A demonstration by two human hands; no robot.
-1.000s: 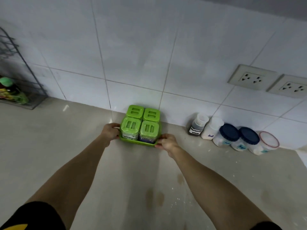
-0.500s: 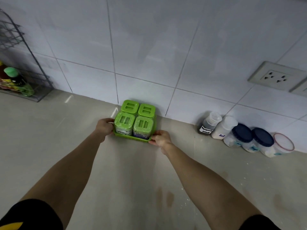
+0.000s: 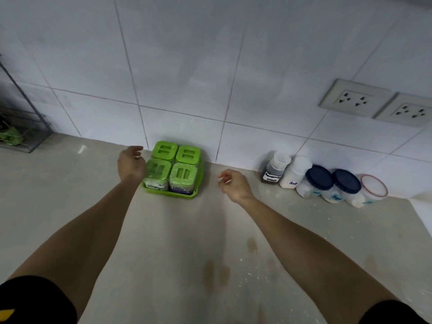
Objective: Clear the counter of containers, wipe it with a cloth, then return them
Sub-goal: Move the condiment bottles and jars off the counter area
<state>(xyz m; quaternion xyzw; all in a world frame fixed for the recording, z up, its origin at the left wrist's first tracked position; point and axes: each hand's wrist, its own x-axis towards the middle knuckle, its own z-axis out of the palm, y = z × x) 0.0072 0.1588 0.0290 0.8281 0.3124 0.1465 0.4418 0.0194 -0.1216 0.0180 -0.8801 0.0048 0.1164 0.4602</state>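
Observation:
A green tray [image 3: 168, 193] holding several green-lidded jars [image 3: 181, 174] stands on the beige counter [image 3: 163, 242] against the tiled wall. My left hand [image 3: 131, 163] hovers just left of the tray, fingers loosely apart, holding nothing. My right hand [image 3: 233, 184] is a short way right of the tray, also empty with fingers curled apart. Further right along the wall stand a dark sauce bottle [image 3: 274, 170], a white salt bottle [image 3: 295, 172], two blue-lidded jars [image 3: 332, 183] and a red-rimmed jar [image 3: 371, 189].
A wire rack [image 3: 25, 129] with green items sits at the far left against the wall. Two wall sockets [image 3: 378, 105] are above the jars. Brownish stains and white specks [image 3: 215, 272] mark the counter in front of me.
Both hands have let go of the green tray and moved apart from its sides. The tray now rests on the counter by the wall.

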